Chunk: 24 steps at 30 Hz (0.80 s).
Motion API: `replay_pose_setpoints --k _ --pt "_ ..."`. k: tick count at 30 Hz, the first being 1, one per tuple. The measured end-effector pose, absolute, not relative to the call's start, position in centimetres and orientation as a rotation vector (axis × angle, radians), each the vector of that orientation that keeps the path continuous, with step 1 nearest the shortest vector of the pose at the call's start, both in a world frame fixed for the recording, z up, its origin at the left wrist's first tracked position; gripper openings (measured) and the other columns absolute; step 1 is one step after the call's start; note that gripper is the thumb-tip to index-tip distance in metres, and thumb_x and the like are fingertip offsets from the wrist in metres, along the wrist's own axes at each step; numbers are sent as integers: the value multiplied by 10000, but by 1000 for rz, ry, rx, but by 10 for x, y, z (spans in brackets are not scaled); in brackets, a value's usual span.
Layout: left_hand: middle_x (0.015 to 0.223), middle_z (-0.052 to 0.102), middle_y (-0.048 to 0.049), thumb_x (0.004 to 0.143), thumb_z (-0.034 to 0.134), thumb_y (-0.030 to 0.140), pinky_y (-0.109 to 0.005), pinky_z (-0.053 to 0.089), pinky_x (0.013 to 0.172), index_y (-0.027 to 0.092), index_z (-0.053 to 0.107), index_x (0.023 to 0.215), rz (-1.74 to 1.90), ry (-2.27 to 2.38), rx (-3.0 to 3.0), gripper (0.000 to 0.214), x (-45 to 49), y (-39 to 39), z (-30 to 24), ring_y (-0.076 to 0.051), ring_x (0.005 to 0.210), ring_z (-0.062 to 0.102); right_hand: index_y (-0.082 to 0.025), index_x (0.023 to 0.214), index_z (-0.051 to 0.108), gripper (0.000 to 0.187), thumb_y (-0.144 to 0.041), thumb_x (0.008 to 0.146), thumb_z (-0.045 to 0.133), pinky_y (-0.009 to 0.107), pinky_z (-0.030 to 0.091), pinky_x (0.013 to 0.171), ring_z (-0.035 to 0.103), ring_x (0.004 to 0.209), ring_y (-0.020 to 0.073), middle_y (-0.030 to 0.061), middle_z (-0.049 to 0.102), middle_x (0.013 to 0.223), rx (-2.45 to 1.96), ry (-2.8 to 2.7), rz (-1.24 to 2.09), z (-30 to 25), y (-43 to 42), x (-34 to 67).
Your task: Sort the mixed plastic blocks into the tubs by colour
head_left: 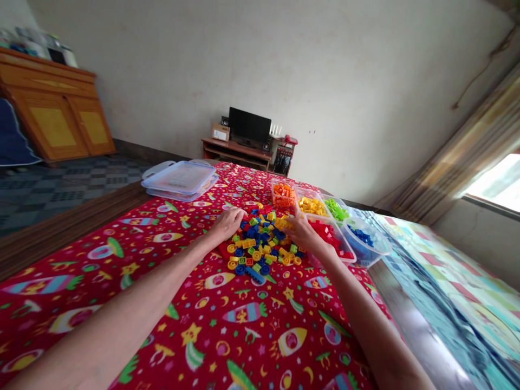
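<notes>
No legible text or labels

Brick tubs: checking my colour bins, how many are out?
5: orange tub, yellow tub, green tub in the back row; red tub, blue tub nearer, by the right hand. None looks hidden.

Bricks (260,245), tubs (368,246), lids (179,179) on red cloth (244,338)

Soft daylight came from the window (498,184) at the right edge, which was blown out almost to white. The room was evenly lit, the wall (284,65) pale, with only faint shadows on the red cloth (227,325). Wide-angle distortion bowed the room's lines and stretched the cloth's near corners, where the print went soft. The bricks (260,246) at mid-cloth were fairly sharp.
</notes>
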<state>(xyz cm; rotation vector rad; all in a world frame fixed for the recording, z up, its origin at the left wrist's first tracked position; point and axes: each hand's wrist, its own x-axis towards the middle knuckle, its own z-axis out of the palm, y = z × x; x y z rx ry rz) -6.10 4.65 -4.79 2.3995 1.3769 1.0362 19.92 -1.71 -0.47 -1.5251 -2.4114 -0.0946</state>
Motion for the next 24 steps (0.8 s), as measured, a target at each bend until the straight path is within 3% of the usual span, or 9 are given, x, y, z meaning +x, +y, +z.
replay_pose_setpoints --k 8,15,19,24 --pt "940 677 -99 899 215 358 -364 452 923 163 647 868 1046 1362 2420 475 -61 52 -53 -224 974 599 -154 948 651 211 -181 825 482 257 387 602 538 636 154 39 632 715 -1471 -2146 -6 20 -29 201" --pt "964 673 -99 905 240 329 -352 455 911 160 650 888 1057 1367 2368 444 -61 48 -51 -219 957 601 -158 976 658 249 -194 807 479 252 427 610 591 638 157 42 672 726 -1707 -1933 -122 42 -4 244" --pt "941 667 -100 896 262 311 -354 458 898 163 641 843 1069 1370 2363 411 -61 50 -52 -219 940 601 -119 992 673 281 -169 820 456 271 456 685 642 746 192 93 697 798 -1940 -1824 -166 51 36 264" --pt "913 662 -87 900 262 312 -348 466 870 172 633 822 1056 1363 2395 404 -63 52 -55 -213 917 598 -79 1218 582 452 -298 824 545 340 439 893 587 1073 267 185 640 1171 -2008 -1755 -223 51 66 271"
